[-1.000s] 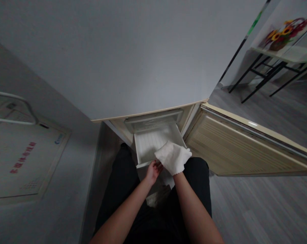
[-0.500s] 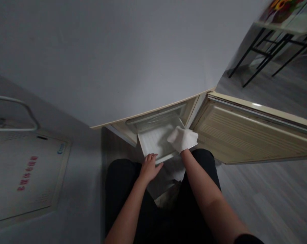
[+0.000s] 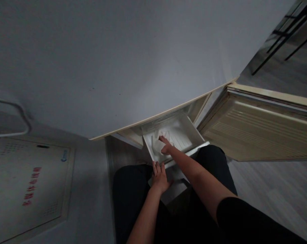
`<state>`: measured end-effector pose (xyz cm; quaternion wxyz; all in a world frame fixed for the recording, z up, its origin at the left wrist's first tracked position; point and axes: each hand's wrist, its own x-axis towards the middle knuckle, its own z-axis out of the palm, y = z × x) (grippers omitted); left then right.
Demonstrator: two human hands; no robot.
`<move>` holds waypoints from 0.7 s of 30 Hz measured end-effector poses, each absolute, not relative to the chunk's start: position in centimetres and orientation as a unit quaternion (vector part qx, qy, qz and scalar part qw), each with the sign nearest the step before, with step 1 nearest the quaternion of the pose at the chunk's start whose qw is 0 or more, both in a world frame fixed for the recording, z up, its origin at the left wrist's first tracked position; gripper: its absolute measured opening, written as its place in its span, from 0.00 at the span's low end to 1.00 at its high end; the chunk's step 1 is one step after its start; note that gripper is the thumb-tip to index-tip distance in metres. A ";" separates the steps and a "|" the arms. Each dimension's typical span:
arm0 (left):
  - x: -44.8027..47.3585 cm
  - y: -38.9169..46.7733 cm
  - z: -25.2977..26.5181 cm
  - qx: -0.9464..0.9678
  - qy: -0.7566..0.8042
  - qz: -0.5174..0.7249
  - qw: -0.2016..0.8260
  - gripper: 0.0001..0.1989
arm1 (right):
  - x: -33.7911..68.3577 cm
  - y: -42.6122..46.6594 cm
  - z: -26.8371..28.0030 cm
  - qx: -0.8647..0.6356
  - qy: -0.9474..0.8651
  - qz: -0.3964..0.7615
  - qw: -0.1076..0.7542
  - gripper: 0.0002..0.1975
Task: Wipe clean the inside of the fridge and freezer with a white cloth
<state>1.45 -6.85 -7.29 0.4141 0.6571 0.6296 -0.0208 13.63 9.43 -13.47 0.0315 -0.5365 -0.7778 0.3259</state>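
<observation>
A pale plastic drawer [image 3: 185,134] is pulled partway out of the low opening of a fridge-like cabinet. Inside it, at the left, lies a crumpled white cloth [image 3: 157,144]. My right hand [image 3: 166,146] presses down on that cloth and grips it, and part of the fingers is lost in its folds. At the drawer's front left corner, my left hand [image 3: 160,178] holds the front edge, its fingertips over the rim and its thumb outside to the right.
The cabinet's ribbed door [image 3: 270,128] stands open on the right. A broad grey top surface [image 3: 143,61] juts over the drawer. To the left is a wall panel [image 3: 34,183] with red lettering, below a metal rail [image 3: 23,115]. My knees flank the drawer; dark furniture legs [image 3: 280,44] stand at upper right.
My right hand has moved with the cloth from the drawer's right side to its left. The left hand stays at the front left corner. The camera view has shifted slightly.
</observation>
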 end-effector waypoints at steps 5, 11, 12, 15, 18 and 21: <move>1.9 -7.2 -8.4 0.652 0.651 -0.039 0.387 0.57 | 9.7 10.8 -15.2 -0.507 -0.801 0.313 -0.058 0.51; 2.3 -6.7 -7.2 0.676 0.636 -0.178 0.328 0.58 | 11.0 13.8 -14.6 -0.523 -0.805 0.268 -0.083 0.46; 2.4 -6.5 -6.7 0.680 0.630 -0.206 0.313 0.57 | 12.1 14.5 -14.4 -0.541 -0.793 0.267 -0.088 0.47; 3.4 -6.3 -5.6 0.684 0.624 -0.279 0.257 0.56 | 17.2 16.2 -14.1 -0.626 -0.729 0.261 -0.094 0.47; 4.6 -6.2 -5.1 0.682 0.626 -0.321 0.201 0.57 | 22.8 16.6 -14.3 -0.715 -0.656 0.227 -0.083 0.47; 5.3 -6.2 -5.2 0.681 0.623 -0.341 0.175 0.57 | 25.7 15.9 -14.6 -0.746 -0.623 0.218 -0.083 0.48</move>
